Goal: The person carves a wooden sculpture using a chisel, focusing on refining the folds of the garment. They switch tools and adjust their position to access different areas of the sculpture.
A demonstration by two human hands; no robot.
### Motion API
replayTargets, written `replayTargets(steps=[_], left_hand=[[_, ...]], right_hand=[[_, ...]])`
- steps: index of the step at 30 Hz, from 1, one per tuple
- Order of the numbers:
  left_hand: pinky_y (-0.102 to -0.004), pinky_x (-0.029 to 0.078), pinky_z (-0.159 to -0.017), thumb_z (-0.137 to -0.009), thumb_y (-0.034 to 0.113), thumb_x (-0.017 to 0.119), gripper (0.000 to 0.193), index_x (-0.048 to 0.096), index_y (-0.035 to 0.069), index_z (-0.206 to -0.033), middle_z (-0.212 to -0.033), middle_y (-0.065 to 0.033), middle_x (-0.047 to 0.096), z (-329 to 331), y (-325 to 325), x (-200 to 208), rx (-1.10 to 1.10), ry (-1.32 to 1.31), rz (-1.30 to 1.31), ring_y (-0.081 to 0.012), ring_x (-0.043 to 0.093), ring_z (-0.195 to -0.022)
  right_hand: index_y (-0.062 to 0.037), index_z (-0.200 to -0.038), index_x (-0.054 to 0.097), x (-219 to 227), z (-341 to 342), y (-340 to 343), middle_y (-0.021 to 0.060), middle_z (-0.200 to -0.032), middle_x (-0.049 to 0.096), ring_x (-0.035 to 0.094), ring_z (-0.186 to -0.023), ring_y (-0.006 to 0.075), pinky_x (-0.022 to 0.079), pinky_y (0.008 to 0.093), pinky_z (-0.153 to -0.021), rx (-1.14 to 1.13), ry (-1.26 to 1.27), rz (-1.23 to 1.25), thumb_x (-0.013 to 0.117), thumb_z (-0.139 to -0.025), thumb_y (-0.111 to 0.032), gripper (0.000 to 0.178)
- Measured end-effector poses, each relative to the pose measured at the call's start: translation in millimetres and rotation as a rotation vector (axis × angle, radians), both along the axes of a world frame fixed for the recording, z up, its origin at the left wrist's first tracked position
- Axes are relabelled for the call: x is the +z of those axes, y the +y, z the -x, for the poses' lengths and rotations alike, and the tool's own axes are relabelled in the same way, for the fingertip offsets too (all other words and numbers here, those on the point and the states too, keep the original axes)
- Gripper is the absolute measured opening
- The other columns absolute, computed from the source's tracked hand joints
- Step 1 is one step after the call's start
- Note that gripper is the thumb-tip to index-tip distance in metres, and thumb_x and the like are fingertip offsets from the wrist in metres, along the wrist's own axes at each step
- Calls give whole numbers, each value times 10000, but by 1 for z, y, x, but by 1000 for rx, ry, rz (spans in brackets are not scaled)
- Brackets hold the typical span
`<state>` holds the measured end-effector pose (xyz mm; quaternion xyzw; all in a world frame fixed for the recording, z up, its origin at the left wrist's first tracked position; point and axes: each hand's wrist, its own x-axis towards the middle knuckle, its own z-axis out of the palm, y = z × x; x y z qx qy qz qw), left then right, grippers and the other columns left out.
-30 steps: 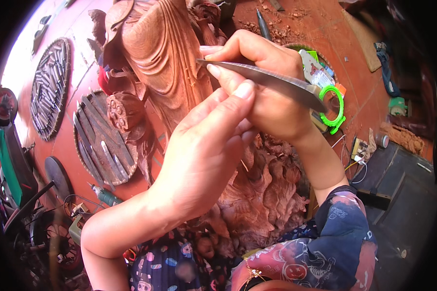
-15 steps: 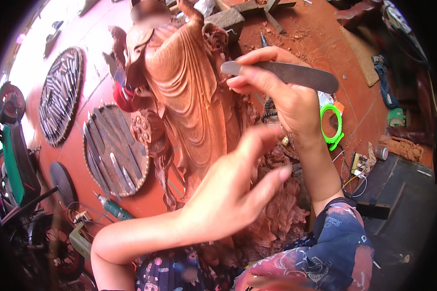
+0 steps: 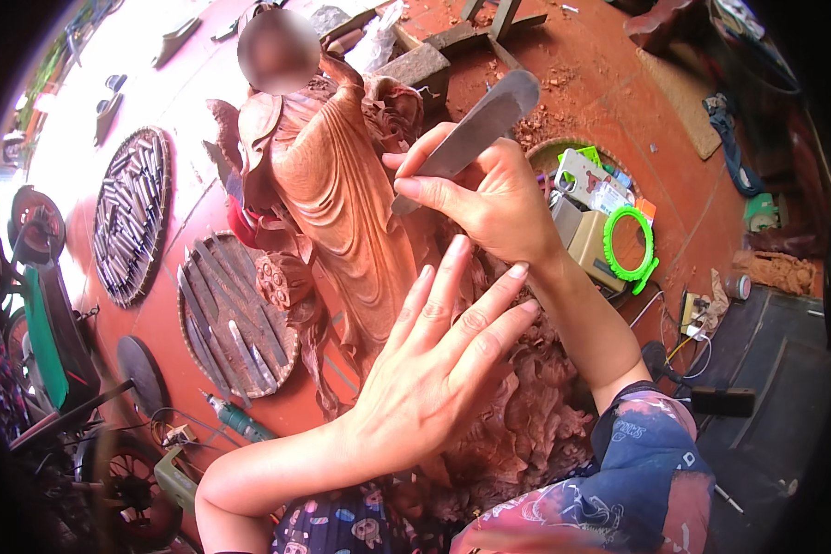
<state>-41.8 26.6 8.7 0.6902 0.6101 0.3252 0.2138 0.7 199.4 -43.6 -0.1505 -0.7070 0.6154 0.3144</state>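
Note:
A reddish-brown carved wooden statue (image 3: 342, 212) with draped robes stands before me, its lower part densely carved. My right hand (image 3: 508, 212) pinches a flat grey metal scraper (image 3: 485, 120) between thumb and fingers. The scraper's rounded end points up and away to the right; its lower tip is near the statue's robe, and I cannot tell whether it touches. In front of the statue's lower part, my left hand (image 3: 434, 360) is open with fingers spread and the back of the hand toward me. Its fingertips lie just below my right hand.
At left, a round tray (image 3: 291, 346) holds several flat files; another tray (image 3: 166, 226) holds many metal tools. Nearby lies a green power tool (image 3: 235, 415). A basket (image 3: 549, 148) with boxes and a bright green ring (image 3: 651, 245) stands at right. Wood scraps (image 3: 415, 66) lie behind.
The scraper has swung from nearly level to upright-slanting, its rounded end now pointing up. My left hand has turned and spread its fingers. The view has shifted slightly.

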Motion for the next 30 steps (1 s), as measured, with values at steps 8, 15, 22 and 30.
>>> replayTargets(steps=[8,15,22,30], left_hand=[[-604,207,-1135,-708,35,772,796,393,12,-1408,-1500,-336,272,1,9,10,22,-85,-9,-532,220,-1405],[-551,254,-1138,-725,25,750,780,386,-9,-1413,-1498,-344,268,0,6,9,19,-60,28,-511,254,-1401],[-434,477,-974,-787,33,721,572,510,-24,-1315,-1283,-242,569,2,-3,5,-53,-101,94,-371,573,-1185],[-352,494,-544,-882,155,706,220,550,12,-944,-714,-126,614,17,1,23,401,-71,262,-259,628,-593]], right_hand=[[-24,-849,715,8,5,-2,46,-700,691,616,-657,72,494,253,-614,39,-102,56,726,-810,-106,91],[-13,-841,712,1,9,8,52,-749,711,631,-695,82,508,266,-671,75,-22,71,728,-807,-82,78],[-28,-902,710,17,-2,11,23,-870,714,642,-744,73,513,209,-667,-42,231,95,683,-894,-63,45],[-10,-863,692,47,-38,14,29,-719,675,569,-551,51,442,216,-488,413,-40,100,611,-968,-228,255]])
